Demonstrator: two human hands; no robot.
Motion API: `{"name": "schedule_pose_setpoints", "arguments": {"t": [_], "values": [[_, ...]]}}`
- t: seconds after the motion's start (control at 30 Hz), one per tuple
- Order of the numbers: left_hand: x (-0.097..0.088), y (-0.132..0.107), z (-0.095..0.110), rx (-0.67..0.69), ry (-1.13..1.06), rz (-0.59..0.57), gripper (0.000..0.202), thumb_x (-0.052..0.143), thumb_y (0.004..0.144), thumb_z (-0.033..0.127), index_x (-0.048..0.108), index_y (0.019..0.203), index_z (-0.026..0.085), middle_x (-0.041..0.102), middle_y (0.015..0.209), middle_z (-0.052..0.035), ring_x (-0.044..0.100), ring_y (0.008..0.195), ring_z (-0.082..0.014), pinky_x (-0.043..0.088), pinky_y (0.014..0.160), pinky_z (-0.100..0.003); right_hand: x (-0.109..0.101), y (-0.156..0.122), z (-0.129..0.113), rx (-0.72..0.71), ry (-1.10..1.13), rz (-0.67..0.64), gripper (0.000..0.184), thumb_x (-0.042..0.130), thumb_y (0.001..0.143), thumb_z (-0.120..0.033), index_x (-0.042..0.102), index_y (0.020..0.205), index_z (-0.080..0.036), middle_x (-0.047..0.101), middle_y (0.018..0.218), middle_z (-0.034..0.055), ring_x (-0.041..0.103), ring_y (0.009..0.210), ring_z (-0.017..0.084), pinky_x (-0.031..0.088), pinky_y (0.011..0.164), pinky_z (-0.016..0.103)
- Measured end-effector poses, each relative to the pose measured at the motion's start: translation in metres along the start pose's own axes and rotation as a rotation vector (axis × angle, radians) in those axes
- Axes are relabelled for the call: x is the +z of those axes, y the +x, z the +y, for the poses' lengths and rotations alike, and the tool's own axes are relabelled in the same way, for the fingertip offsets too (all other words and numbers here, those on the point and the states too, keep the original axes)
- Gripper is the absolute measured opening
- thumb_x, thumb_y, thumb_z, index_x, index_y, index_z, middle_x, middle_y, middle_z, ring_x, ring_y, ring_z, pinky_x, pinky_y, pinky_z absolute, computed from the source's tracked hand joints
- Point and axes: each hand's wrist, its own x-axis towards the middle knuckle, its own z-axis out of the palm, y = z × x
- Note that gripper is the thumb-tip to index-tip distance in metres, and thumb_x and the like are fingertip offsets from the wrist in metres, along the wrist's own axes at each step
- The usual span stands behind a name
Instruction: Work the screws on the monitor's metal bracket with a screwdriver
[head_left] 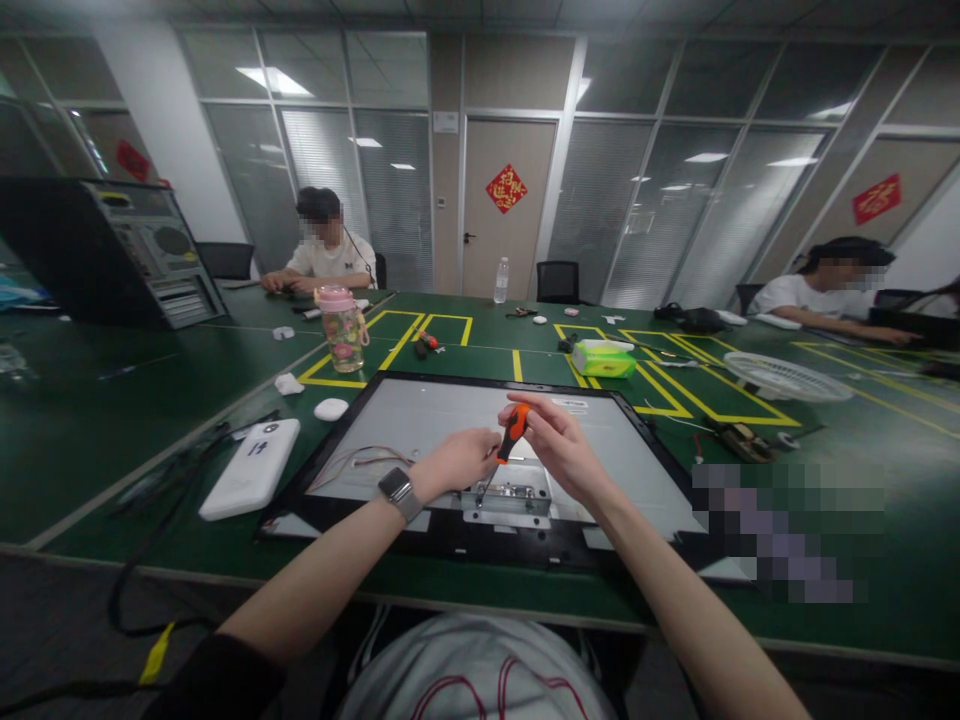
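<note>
An orange-and-black screwdriver point(515, 432) leans at a slant, its shaft pointing down to a metal bracket point(517, 505) on a flat display panel point(397, 410). The fingers of my right hand point(561, 442) are at the upper part of its handle, gripping it. From the left, my left hand point(459, 462) comes up beside the handle and shaft with its fingers curled together; what they pinch, if anything, is hidden. The panel lies with its pale back upward inside a black frame. Thin cables point(367, 455) lie on its left part.
Left of the panel are a white power bank-like box point(253, 468), a round white lid-like piece point(331, 409) and a pink-topped bottle point(342, 330). A green pack point(603, 358) and a white fan grille point(786, 376) lie beyond. A computer case point(142, 255) stands far left; two people sit across.
</note>
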Motion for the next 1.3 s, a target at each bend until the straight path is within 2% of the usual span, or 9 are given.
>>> {"name": "schedule_pose_setpoints", "arguments": {"t": [0.2, 0.4, 0.47, 0.57, 0.63, 0.83, 1.07, 1.23, 1.3], "values": [[0.0017, 0.0011, -0.0031, 0.047, -0.001, 0.017, 0.023, 0.04, 0.091, 0.022, 0.063, 0.092, 0.018, 0.07, 0.093, -0.0073, 0.063, 0.084, -0.0215, 0.046, 0.074, -0.029, -0.0005, -0.0004, -0.0015, 0.025, 0.023, -0.084, 0.032, 0.066, 0.087, -0.045, 0.071, 0.112, -0.024, 0.073, 0.098, 0.0075, 0.068, 0.1, 0.022, 0.05, 0.096, 0.041], [0.0013, 0.0004, -0.0024, 0.014, -0.005, 0.011, 0.02, 0.043, 0.091, 0.021, 0.061, 0.098, 0.018, 0.069, 0.098, -0.0081, 0.064, 0.09, -0.0218, 0.047, 0.081, -0.031, -0.0044, -0.0011, 0.0017, -0.107, -0.257, -0.008, 0.022, 0.073, 0.082, -0.04, 0.076, 0.098, -0.025, 0.066, 0.095, 0.0043, 0.064, 0.081, 0.018, 0.055, 0.077, 0.033], [0.0017, 0.0006, -0.0024, 0.014, 0.006, 0.012, 0.019, 0.044, 0.09, 0.02, 0.06, 0.1, 0.018, 0.069, 0.1, -0.0088, 0.064, 0.093, -0.0224, 0.047, 0.083, -0.032, -0.0029, -0.0019, 0.0003, -0.135, -0.332, 0.0, 0.026, 0.068, 0.086, -0.042, 0.075, 0.106, -0.026, 0.067, 0.099, 0.0056, 0.065, 0.085, 0.019, 0.054, 0.08, 0.035], [0.0025, 0.001, -0.0027, 0.017, 0.026, 0.018, 0.018, 0.044, 0.089, 0.02, 0.06, 0.098, 0.018, 0.069, 0.103, -0.0098, 0.064, 0.094, -0.0235, 0.047, 0.083, -0.032, -0.0002, -0.0028, -0.0014, -0.14, -0.36, -0.035, 0.04, 0.057, 0.094, -0.043, 0.063, 0.13, -0.027, 0.069, 0.108, 0.0074, 0.066, 0.095, 0.021, 0.053, 0.09, 0.039], [0.003, 0.0011, -0.0032, 0.017, 0.027, 0.021, 0.018, 0.044, 0.089, 0.019, 0.061, 0.096, 0.018, 0.07, 0.102, -0.0099, 0.064, 0.092, -0.0237, 0.047, 0.082, -0.032, 0.0004, -0.0027, -0.001, -0.133, -0.339, -0.065, 0.044, 0.055, 0.095, -0.042, 0.057, 0.136, -0.027, 0.07, 0.112, 0.008, 0.066, 0.098, 0.021, 0.053, 0.092, 0.04], [0.0024, 0.0, -0.0038, 0.003, -0.013, 0.011, 0.019, 0.046, 0.089, 0.021, 0.062, 0.1, 0.018, 0.07, 0.097, -0.0079, 0.064, 0.09, -0.023, 0.047, 0.079, -0.03, -0.0018, -0.002, -0.0001, -0.174, -0.377, 0.003, 0.027, 0.07, 0.085, -0.036, 0.073, 0.11, -0.025, 0.071, 0.098, 0.0056, 0.066, 0.093, 0.021, 0.052, 0.09, 0.037], [0.0004, -0.0003, -0.0011, 0.021, 0.011, -0.014, 0.019, 0.043, 0.088, 0.017, 0.062, 0.092, 0.018, 0.07, 0.09, -0.0066, 0.064, 0.084, -0.0212, 0.045, 0.073, -0.028, 0.0014, -0.0043, -0.0036, -0.106, -0.298, -0.103, 0.042, 0.059, 0.093, -0.04, 0.061, 0.133, -0.027, 0.071, 0.111, 0.0078, 0.068, 0.1, 0.023, 0.052, 0.094, 0.043], [0.0015, 0.0001, -0.0014, -0.025, 0.016, 0.019, 0.017, 0.047, 0.088, 0.02, 0.061, 0.096, 0.018, 0.069, 0.095, -0.008, 0.064, 0.087, -0.0224, 0.045, 0.074, -0.029, 0.001, -0.0024, 0.0045, -0.211, -0.438, 0.067, 0.023, 0.073, 0.082, -0.036, 0.074, 0.103, -0.026, 0.068, 0.095, 0.0047, 0.063, 0.088, 0.02, 0.053, 0.084, 0.035], [0.0009, 0.0001, -0.0008, -0.035, 0.007, 0.003, 0.017, 0.046, 0.089, 0.021, 0.06, 0.097, 0.017, 0.069, 0.097, -0.0092, 0.064, 0.089, -0.0233, 0.046, 0.077, -0.031, 0.0005, -0.0025, 0.005, -0.24, -0.473, 0.104, 0.019, 0.071, 0.083, -0.036, 0.074, 0.098, -0.025, 0.066, 0.09, 0.004, 0.062, 0.083, 0.019, 0.052, 0.081, 0.034]]}}
